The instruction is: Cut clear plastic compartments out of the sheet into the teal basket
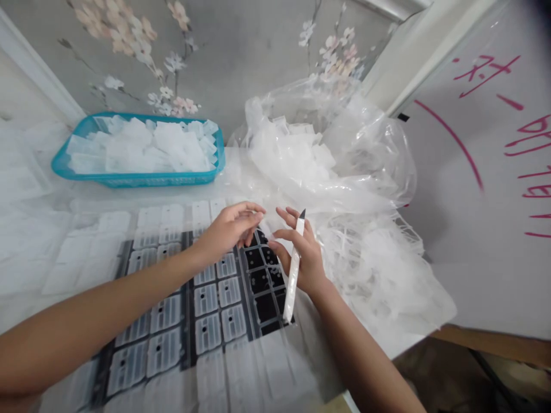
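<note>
My right hand (301,255) has a white, pen-like tool with a dark pointed tip (294,281) lodged across it, point upward, while its thumb and fingertips are loosely curled toward the left. Facing it, my left hand (235,226) has thumb and forefinger pressed together; whatever is between them, if anything, is too small to make out. Both hands hover over a dark sheet (264,307) divided into black rectangles, some speckled with small dots. Left of it, clear ribbed plastic pieces (207,332), each with a dark dot, lie in rows on dark strips.
A blue basket (138,179) full of translucent plastic pieces stands at the back left. Beside it, a clear plastic bag (365,166) holds more pieces. Tangled clear plastic scraps (379,275) lie at the right. A whiteboard (473,229) with red writing borders the right side.
</note>
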